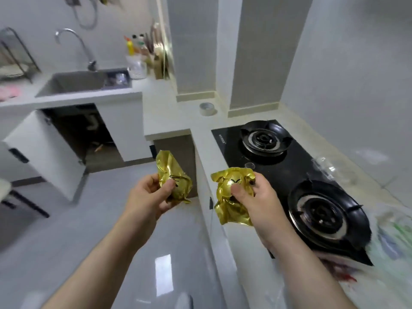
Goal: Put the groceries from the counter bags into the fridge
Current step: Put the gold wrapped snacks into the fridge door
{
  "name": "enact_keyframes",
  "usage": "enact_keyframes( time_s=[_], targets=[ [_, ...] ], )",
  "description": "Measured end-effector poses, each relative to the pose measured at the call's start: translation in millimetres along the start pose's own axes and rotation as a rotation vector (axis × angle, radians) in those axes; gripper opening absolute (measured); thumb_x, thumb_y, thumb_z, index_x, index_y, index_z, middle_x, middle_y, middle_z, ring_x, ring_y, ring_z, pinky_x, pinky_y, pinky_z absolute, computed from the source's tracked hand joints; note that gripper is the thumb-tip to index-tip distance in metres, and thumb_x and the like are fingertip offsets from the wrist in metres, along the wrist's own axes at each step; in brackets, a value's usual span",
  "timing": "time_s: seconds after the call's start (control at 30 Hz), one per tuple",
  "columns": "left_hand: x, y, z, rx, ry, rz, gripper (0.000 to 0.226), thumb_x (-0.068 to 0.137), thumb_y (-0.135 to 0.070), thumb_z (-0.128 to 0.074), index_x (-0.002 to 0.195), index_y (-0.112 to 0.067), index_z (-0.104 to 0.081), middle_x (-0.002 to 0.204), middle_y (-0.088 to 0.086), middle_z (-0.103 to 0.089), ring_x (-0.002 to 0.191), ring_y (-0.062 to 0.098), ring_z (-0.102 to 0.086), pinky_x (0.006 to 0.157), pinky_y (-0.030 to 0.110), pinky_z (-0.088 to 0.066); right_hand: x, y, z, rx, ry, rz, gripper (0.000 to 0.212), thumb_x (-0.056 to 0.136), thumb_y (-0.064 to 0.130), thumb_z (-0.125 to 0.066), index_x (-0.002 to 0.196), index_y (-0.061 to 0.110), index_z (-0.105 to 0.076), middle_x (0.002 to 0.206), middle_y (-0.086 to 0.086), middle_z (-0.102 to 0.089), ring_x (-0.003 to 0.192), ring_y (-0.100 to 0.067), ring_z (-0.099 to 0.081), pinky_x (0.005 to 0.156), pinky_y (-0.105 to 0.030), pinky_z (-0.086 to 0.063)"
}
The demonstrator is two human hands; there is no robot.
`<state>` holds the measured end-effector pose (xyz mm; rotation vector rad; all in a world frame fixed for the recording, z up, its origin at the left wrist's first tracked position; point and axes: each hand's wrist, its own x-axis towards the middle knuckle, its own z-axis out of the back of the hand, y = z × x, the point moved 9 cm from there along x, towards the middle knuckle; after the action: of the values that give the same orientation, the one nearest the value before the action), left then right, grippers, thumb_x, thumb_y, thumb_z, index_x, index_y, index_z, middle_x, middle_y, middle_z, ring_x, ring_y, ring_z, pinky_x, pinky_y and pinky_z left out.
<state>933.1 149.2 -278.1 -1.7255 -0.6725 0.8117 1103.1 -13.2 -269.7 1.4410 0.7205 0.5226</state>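
Now | left grip (149, 197) pinching gold pouch (169, 166) | right grip (259, 202) pinching second pouch (231, 211) | bags (393, 230) blurred

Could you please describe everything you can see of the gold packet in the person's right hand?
The gold packet is a crinkled, shiny pouch, seemingly metallic foil, tight around a rounded lump, with a small dark mark on its face. It hangs roughly upright in the air near the front edge of the counter. The right hand pinches its upper part, thumb in front, fingers behind; nothing else touches it.
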Motion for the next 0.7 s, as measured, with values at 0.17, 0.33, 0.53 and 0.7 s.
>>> enact_keyframes(
  time_s=[0.17, 0.33, 0.53, 0.7],
  targets=[
    [-59, -32, 76, -0.007, -0.23, -0.126, 0.043, 0.075, -0.022, -0.067, 0.112, -0.002, -0.06, 0.101, 0.014, -0.071, 0.096, 0.029, -0.069, 0.082, 0.04, -0.057, -9, 5, -77, -0.004, 0.223, -0.004, 0.034, 0.083, 0.014, -0.076, 0.11, 0.022, -0.059, 0.102, -0.008, -0.072, 0.095, -0.028, -0.071, 0.078, -0.044, -0.06],
    [-116, -71, 154, -0.016, -0.409, -0.258, 0.041, 0.074, -0.019, -0.068, 0.111, -0.004, -0.06, 0.101, 0.013, -0.071, 0.092, 0.026, -0.071, 0.078, 0.036, -0.059, -35, 26, -154, -0.074, 0.393, 0.03, 0.04, 0.081, 0.016, -0.078, 0.11, 0.026, -0.052, 0.103, -0.005, -0.067, 0.097, -0.02, -0.067, 0.084, -0.038, -0.059],
    [-187, -121, 249, -0.062, -0.558, -0.426, 0.062, 0.052, -0.041, -0.088, 0.101, -0.012, -0.063, 0.095, 0.006, -0.072, 0.09, 0.024, -0.071, 0.068, 0.029, -0.057, -69, 66, -255, -0.085, 0.57, 0.123, 0.038, 0.08, 0.021, -0.08, 0.104, 0.032, -0.054, 0.105, -0.001, -0.067, 0.105, -0.021, -0.066, 0.088, -0.044, -0.058],
    [-253, -163, 318, -0.034, -0.653, -0.551, 0.086, 0.031, -0.055, -0.093, 0.099, -0.011, -0.064, 0.087, 0.004, -0.073, 0.081, 0.02, -0.071, 0.065, 0.03, -0.058, -110, 100, -352, -0.117, 0.727, 0.246, 0.04, 0.079, 0.022, -0.08, 0.109, 0.037, -0.058, 0.105, 0.006, -0.068, 0.105, -0.016, -0.065, 0.084, -0.034, -0.059]
  ],
)
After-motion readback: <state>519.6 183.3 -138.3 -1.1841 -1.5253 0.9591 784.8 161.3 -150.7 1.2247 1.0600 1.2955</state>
